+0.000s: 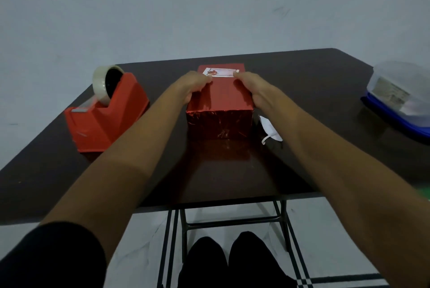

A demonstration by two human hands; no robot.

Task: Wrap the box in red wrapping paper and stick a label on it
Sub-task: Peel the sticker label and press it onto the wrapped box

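A box (pixel 220 101) wrapped in shiny, crinkled red foil paper stands on the dark glossy tabletop (pixel 232 171) between both hands. At its far top edge lies a white rectangular label (pixel 222 72) with a red motif; any writing on it is too small to read. The left hand (pixel 194 87) presses bent fingertips on the label's left end and the right hand (pixel 254 89) presses its right end, each grip loose and clasping nothing. Left of the left hand sits a red plastic tape dispenser (pixel 111 115) with a clear roll. Beside the right wrist lies a white paper scrap (pixel 270 130). Well to the right is a clear, blue-lidded container (pixel 400 92), its sticker illegible.
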